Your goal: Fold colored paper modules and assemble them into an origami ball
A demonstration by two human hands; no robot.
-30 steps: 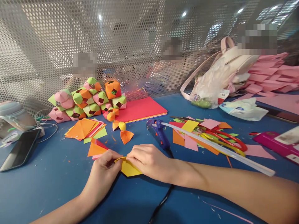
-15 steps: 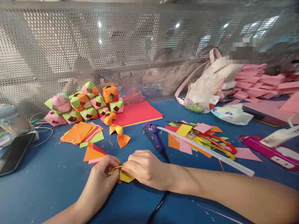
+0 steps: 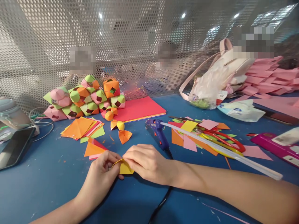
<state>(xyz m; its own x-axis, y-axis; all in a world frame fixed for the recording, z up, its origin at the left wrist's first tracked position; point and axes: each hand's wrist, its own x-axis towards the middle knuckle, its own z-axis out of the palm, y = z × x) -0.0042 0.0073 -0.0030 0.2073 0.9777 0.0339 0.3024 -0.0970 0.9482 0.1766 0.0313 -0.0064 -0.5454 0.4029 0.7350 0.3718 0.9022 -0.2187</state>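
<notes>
A folded piece of yellow paper (image 3: 126, 168) is held between both hands over the blue table. My left hand (image 3: 102, 172) pinches its left edge, fingers curled. My right hand (image 3: 148, 163) grips the right side, and its fingers partly hide the paper. Just beyond the hands are orange and pink paper sheets (image 3: 93, 150) and a small folded orange piece (image 3: 125, 136). Behind my right hand lies a blue glue gun (image 3: 160, 133) with a long clear glue stick (image 3: 221, 149) in its back.
Folded paper balls (image 3: 90, 96) are stacked against the perforated metal screen (image 3: 130, 40), beside red sheets (image 3: 142, 109). Scissors with red handles (image 3: 230, 139) lie on paper scraps at right. A phone (image 3: 17, 149), a pale backpack (image 3: 235, 67) and a magenta power strip (image 3: 268, 144) stand around.
The yellow paper is tilted differently, its front face now more upright between my fingers. Both hands keep hold of it. The view has shifted slightly.
</notes>
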